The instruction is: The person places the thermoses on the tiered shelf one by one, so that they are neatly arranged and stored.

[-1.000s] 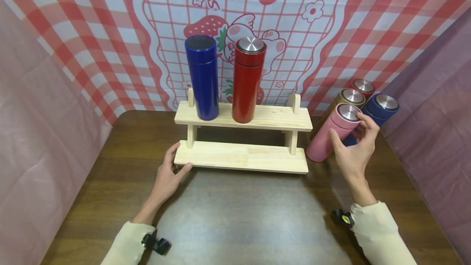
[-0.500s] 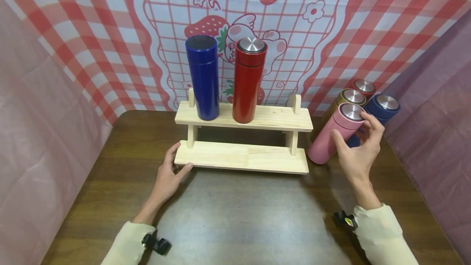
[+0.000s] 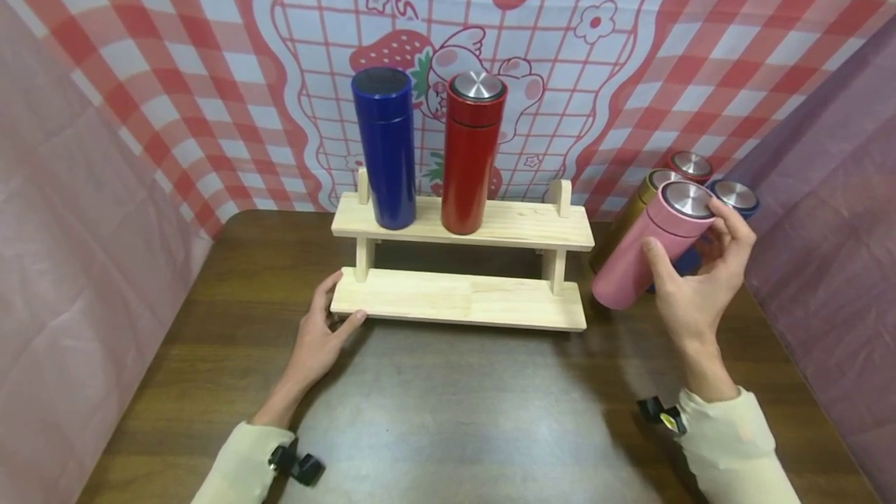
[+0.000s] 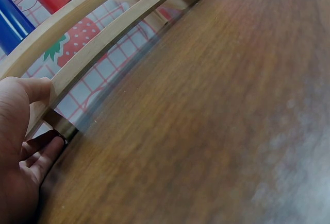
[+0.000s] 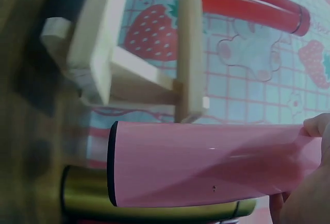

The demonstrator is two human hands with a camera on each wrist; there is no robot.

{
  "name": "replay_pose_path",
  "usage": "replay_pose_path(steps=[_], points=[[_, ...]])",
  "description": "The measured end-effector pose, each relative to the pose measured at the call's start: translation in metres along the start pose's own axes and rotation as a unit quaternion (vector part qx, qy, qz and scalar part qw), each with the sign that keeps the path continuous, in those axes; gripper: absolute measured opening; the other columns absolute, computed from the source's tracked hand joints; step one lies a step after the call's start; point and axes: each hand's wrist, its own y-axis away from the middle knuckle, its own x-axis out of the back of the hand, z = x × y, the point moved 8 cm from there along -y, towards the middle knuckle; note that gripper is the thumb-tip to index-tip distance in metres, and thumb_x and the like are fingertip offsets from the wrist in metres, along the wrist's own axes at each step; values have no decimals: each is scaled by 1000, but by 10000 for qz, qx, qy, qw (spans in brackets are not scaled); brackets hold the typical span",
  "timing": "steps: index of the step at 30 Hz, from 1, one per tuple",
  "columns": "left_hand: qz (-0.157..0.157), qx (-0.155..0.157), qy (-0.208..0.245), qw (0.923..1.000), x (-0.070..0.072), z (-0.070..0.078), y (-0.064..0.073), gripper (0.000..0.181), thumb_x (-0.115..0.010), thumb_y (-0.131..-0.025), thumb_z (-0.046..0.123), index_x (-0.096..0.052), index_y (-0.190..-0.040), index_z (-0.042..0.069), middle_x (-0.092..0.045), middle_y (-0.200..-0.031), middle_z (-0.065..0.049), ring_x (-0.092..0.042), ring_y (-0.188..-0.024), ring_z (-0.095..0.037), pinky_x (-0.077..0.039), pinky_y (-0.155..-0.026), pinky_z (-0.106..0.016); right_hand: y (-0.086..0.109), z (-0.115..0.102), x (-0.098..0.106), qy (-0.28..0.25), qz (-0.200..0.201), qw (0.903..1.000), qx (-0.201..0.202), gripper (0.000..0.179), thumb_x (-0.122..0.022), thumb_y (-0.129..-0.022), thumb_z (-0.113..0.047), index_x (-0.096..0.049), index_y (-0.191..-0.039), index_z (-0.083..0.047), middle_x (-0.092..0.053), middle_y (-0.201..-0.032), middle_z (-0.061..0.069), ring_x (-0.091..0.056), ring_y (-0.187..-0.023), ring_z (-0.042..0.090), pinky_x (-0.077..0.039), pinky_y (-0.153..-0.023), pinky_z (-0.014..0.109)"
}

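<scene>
The right hand [image 3: 702, 290] grips a tall, round pink bottle [image 3: 632, 264], tipped, beside the two-step pale wooden shelf [image 3: 455, 296]. The left hand [image 3: 318, 339] holds that shelf's left end. A round silver lid [image 3: 687, 199] hides the bottle's inside.

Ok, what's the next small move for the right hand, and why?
I'd probably raise the pink bottle a little before moving it left: the right hand grips it near its top, tilted, with its base below the upper board. That board has bare space right of the red bottle, and the left hand holds the lower board at its left end.
</scene>
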Motion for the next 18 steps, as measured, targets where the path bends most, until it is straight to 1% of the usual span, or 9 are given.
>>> replay_pose_path(steps=[4,8,11,14,16,18], points=[[-4,18,2,10000,0,-1,0,84,-78,-106,16,-30,-173,10,-53,-163,-29,-63,-138,-43,-51,-113,-57,-5,-18,-8,-250,58,9996,147,71,-85,-75,5,-57,-140,7,-70,-128,16,-66,-118,28,-53,-99,30],[28,-58,-25,10000,1,1,1,83,-78,-106,17,-30,-173,10,-53,-162,-30,-64,-137,-44,-53,-111,-55,-10,-35,-14,-375,85,9989,285,69,-84,-76,3,-55,-137,9,-69,-130,20,-65,-119,31,-54,-103,33],[118,-150,-76,9998,2,2,2,82,-79,-105,18,-32,-172,8,-55,-160,-31,-65,-134,-44,-55,-109,-46,-13,-45,-19,-398,86,9985,353,68,-85,-77,0,-54,-137,9,-68,-131,21,-65,-118,32,-54,-103,33],[140,-207,-85,9997,2,3,2,81,-78,-105,17,-32,-171,7,-56,-159,-32,-67,-131,-43,-55,-105,-38,-15,-53,-24,-427,60,9983,391,69,-87,-77,-4,-54,-137,9,-68,-131,21,-65,-118,32,-54,-103,33],[139,-217,-66,9996,2,3,2,81,-78,-105,17,-32,-171,7,-56,-158,-32,-67,-130,-43,-56,-104,-38,-16,-56,-28,-455,26,9981,413,70,-89,-78,-6,-54,-137,9,-68,-132,22,-64,-118,32,-53,-103,33],[84,-185,-19,9998,1,3,2,81,-77,-106,16,-31,-172,7,-56,-159,-32,-67,-130,-44,-56,-106,-42,-17,-59,-31,-423,2,9982,432,70,-89,-79,-8,-55,-137,10,-68,-133,21,-64,-118,31,-52,-103,33]])
